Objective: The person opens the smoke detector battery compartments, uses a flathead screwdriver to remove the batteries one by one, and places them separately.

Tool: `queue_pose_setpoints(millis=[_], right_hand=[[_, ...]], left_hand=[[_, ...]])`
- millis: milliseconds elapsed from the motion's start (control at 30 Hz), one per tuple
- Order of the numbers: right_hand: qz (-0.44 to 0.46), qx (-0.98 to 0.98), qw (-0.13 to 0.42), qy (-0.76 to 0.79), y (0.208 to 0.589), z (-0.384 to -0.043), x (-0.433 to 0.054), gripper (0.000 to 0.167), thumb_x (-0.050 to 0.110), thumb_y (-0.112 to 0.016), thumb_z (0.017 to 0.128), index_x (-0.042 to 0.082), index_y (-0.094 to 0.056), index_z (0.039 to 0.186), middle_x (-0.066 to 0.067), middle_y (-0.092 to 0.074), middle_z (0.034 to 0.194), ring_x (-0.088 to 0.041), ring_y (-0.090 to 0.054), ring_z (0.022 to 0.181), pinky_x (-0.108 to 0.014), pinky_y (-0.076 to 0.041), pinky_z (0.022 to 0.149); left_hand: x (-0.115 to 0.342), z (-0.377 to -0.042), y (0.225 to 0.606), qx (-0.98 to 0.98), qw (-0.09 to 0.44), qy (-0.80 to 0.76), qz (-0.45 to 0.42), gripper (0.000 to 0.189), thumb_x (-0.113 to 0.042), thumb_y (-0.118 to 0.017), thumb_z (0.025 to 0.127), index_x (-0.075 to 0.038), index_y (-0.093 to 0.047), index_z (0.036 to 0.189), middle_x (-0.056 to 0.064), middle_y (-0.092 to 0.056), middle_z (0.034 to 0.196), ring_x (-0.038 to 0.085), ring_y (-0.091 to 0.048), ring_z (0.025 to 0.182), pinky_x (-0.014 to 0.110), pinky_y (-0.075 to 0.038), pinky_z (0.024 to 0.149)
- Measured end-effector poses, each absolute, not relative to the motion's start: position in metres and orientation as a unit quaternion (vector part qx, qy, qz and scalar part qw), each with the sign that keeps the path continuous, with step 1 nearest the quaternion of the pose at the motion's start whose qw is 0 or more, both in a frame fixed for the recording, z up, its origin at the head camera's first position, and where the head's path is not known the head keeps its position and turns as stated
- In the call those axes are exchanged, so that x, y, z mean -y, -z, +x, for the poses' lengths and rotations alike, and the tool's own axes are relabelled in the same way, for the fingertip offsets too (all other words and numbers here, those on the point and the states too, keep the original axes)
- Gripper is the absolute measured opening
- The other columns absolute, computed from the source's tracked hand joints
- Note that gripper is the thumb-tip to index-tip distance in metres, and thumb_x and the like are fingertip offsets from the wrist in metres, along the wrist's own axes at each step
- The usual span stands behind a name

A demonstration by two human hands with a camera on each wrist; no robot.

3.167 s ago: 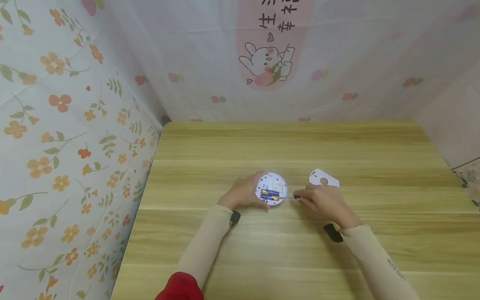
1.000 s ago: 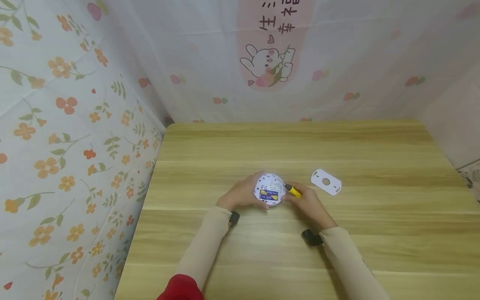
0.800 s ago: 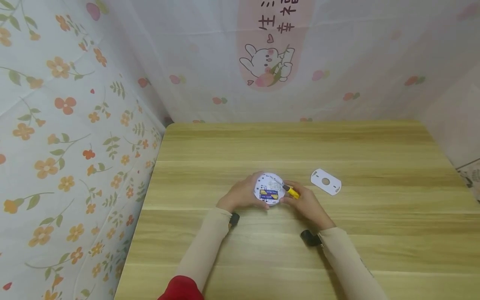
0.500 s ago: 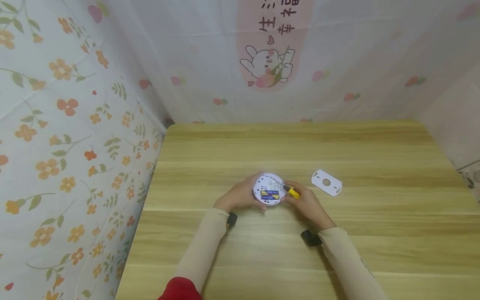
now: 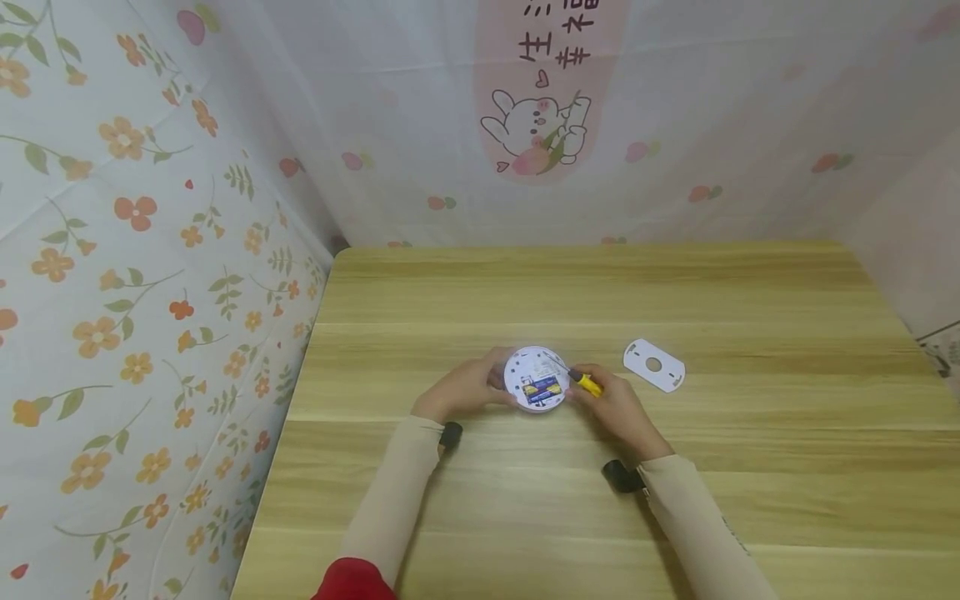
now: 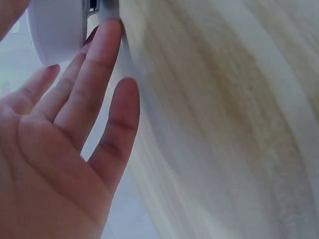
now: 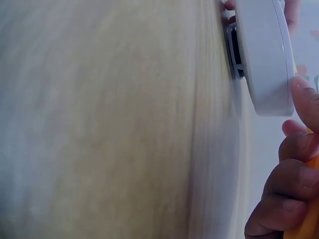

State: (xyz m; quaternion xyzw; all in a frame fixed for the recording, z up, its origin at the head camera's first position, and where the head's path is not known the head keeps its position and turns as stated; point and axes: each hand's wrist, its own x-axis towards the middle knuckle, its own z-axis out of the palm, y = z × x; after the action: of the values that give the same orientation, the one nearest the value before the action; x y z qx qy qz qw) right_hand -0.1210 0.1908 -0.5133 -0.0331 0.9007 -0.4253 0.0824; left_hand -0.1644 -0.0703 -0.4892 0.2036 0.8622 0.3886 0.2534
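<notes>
A round white smoke detector [image 5: 527, 367] is held just above the table with its back facing up. Two blue-and-yellow batteries [image 5: 542, 390] sit in its compartment. My left hand [image 5: 467, 386] holds the left edge, thumb at the front and fingers behind; in the left wrist view the fingers [image 6: 89, 74] reach underneath the casing. My right hand [image 5: 618, 414] grips a screwdriver [image 5: 587, 383] with a yellow handle, its shaft slanting over the detector's upper right. In the right wrist view, the right thumb [image 7: 305, 99] touches the detector's rim while other fingers curl round the handle.
A white oblong mounting plate [image 5: 654, 365] with a round central hole lies on the wooden table [image 5: 750, 467], right of the detector. Patterned cloth [image 5: 420, 150] hangs behind the table and along its left side. Dark cameras [image 5: 621, 476] are strapped at both wrists.
Earlier the screwdriver tip was at the batteries; the right hand has since swung it up and come to the detector's rim. The left hand has shifted left, and the detector has turned slightly.
</notes>
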Motion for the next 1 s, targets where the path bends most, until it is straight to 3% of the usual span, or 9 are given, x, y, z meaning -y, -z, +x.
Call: queue_pose_setpoints(millis=[233,333,467,567,667,800,933,1000], right_hand=[[-0.032,-0.892,0.073,0.445,0.514,-0.122,-0.189,0.038,0.025,-0.063,0.093,0.001,-0.062,0.123,-0.022,-0.062,0.127,-0.039,-0.055,0.122,-0.054,-0.041,0.106],[-0.038,-0.889,0.083,0.448,0.514,-0.121,-0.189,0.042,0.027,-0.063,0.093,0.004,-0.061,0.127,-0.02,-0.06,0.131,-0.038,-0.053,0.125,-0.054,-0.04,0.107],[-0.051,-0.883,0.118,0.451,0.515,-0.121,-0.189,0.054,0.03,-0.069,0.089,0.012,-0.054,0.137,-0.019,-0.064,0.12,-0.033,-0.06,0.106,-0.046,-0.048,0.095],[-0.053,-0.878,0.138,0.456,0.515,-0.121,-0.188,0.063,0.03,-0.073,0.085,0.015,-0.049,0.141,-0.015,-0.065,0.106,-0.023,-0.055,0.088,-0.033,-0.045,0.08],[-0.054,-0.877,0.143,0.455,0.515,-0.122,-0.187,0.065,0.03,-0.074,0.084,0.015,-0.048,0.142,-0.014,-0.064,0.102,-0.02,-0.054,0.084,-0.03,-0.044,0.077],[-0.056,-0.884,0.124,0.447,0.517,-0.124,-0.188,0.054,0.026,-0.07,0.087,0.013,-0.053,0.137,-0.018,-0.065,0.115,-0.03,-0.059,0.101,-0.043,-0.049,0.092],[-0.055,-0.885,0.11,0.449,0.519,-0.125,-0.19,0.043,0.023,-0.066,0.091,0.01,-0.058,0.131,-0.017,-0.059,0.134,-0.038,-0.051,0.127,-0.056,-0.037,0.109],[-0.054,-0.884,0.108,0.452,0.519,-0.126,-0.189,0.041,0.024,-0.065,0.092,0.009,-0.059,0.13,-0.017,-0.059,0.133,-0.038,-0.051,0.127,-0.055,-0.037,0.109]], left_hand=[[0.069,-0.165,0.494,-0.885,0.222,-0.36,0.194,0.081,-0.04,-0.083,0.07,-0.017,-0.042,0.136,0.006,-0.065,0.124,0.022,-0.061,0.114,0.041,-0.046,0.101],[0.067,-0.165,0.498,-0.891,0.213,-0.346,0.201,0.092,-0.044,-0.085,0.066,-0.019,-0.039,0.142,0.005,-0.059,0.134,0.024,-0.057,0.121,0.042,-0.045,0.103],[0.066,-0.163,0.501,-0.891,0.215,-0.34,0.211,0.109,-0.048,-0.086,0.064,-0.025,-0.027,0.152,0.005,-0.047,0.148,0.028,-0.05,0.131,0.047,-0.042,0.106],[0.067,-0.162,0.502,-0.889,0.222,-0.337,0.217,0.113,-0.051,-0.085,0.064,-0.028,-0.02,0.154,0.006,-0.045,0.15,0.029,-0.049,0.132,0.048,-0.042,0.106],[0.07,-0.162,0.499,-0.882,0.233,-0.35,0.213,0.11,-0.049,-0.085,0.065,-0.033,-0.021,0.153,0.006,-0.049,0.146,0.028,-0.051,0.129,0.049,-0.043,0.104],[0.075,-0.164,0.496,-0.879,0.229,-0.369,0.198,0.097,-0.044,-0.086,0.065,-0.034,-0.037,0.148,0.0,-0.057,0.137,0.021,-0.055,0.122,0.045,-0.045,0.102],[0.077,-0.167,0.496,-0.89,0.199,-0.357,0.2,0.086,-0.044,-0.087,0.064,-0.023,-0.051,0.139,-0.001,-0.06,0.131,0.02,-0.055,0.121,0.041,-0.044,0.104],[0.076,-0.168,0.497,-0.897,0.186,-0.344,0.207,0.089,-0.045,-0.087,0.062,-0.018,-0.051,0.139,0.0,-0.059,0.135,0.021,-0.052,0.125,0.041,-0.039,0.109]])
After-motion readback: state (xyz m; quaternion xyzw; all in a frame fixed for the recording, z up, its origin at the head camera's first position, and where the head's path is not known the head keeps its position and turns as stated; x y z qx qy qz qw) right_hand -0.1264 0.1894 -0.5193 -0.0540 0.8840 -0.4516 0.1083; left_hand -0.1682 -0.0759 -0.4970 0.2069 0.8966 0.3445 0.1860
